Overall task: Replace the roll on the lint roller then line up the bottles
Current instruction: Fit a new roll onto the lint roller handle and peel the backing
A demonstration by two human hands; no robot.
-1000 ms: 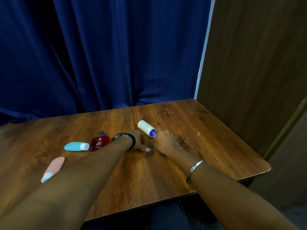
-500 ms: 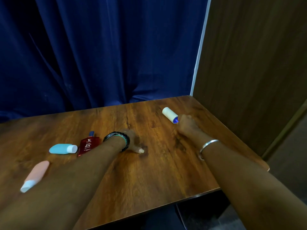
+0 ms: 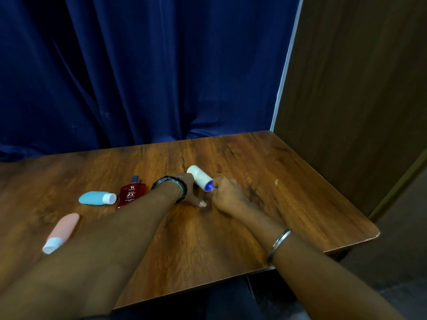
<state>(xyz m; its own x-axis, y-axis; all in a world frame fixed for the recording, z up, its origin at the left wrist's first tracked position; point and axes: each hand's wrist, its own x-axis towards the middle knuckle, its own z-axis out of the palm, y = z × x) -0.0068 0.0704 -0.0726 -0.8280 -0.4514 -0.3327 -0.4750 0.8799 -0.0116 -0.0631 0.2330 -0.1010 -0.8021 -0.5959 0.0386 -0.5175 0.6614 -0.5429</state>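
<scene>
The lint roller [image 3: 200, 177], a white roll on a blue handle, sits on the wooden table [image 3: 288, 204] near its middle. My right hand [image 3: 227, 197] is closed around the blue handle, which it mostly hides. My left hand [image 3: 191, 192] rests flat on the table just left of the roll, thumb out, holding nothing. Three bottles lie on their sides at the left: a red flat bottle [image 3: 131, 195], a light blue bottle [image 3: 97, 198] with a white cap, and a pink bottle [image 3: 61, 232] with a white cap.
A dark blue curtain [image 3: 150, 72] hangs behind the table. A brown wooden panel [image 3: 353, 88] stands along the table's right side. The table's front edge and rounded right corner [image 3: 375, 233] are close to my forearms.
My right hand has drawn the lint roller back from the far right of the table towards the middle, next to my left hand. The left hand has stayed in place.
</scene>
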